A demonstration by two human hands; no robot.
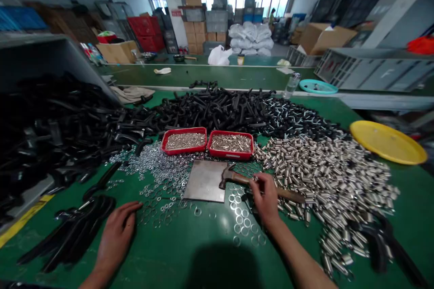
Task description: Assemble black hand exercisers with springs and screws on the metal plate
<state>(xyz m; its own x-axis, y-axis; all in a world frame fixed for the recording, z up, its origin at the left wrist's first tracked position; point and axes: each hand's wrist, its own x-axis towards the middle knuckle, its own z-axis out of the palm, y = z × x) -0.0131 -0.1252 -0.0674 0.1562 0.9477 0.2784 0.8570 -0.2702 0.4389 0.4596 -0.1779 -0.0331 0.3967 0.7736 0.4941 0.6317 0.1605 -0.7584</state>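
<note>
My left hand (117, 235) rests on the green table with its fingers stretched out and nothing seen in them. Its fingertips reach the edge of scattered metal washers (166, 187), beside several black handles (76, 230). My right hand (266, 198) is over the wooden handle of a claw hammer (237, 178), thumb and forefinger pinched together. A tiny shiny bit seems to be at those fingertips, too small to name. A dark piece (247, 199) shows beside the palm, partly hidden. The hammer's head lies on a square metal plate (205, 181). Larger flat rings (241, 216) lie left of my right wrist.
Two red trays (230, 156) of small metal parts stand behind the plate. Black handles (217, 108) are heaped behind and at left. Metal sleeves (315, 167) pile up at right, near a yellow tray lid (388, 142). Grey crates (379, 70) and a clear bottle (291, 85) stand farther back.
</note>
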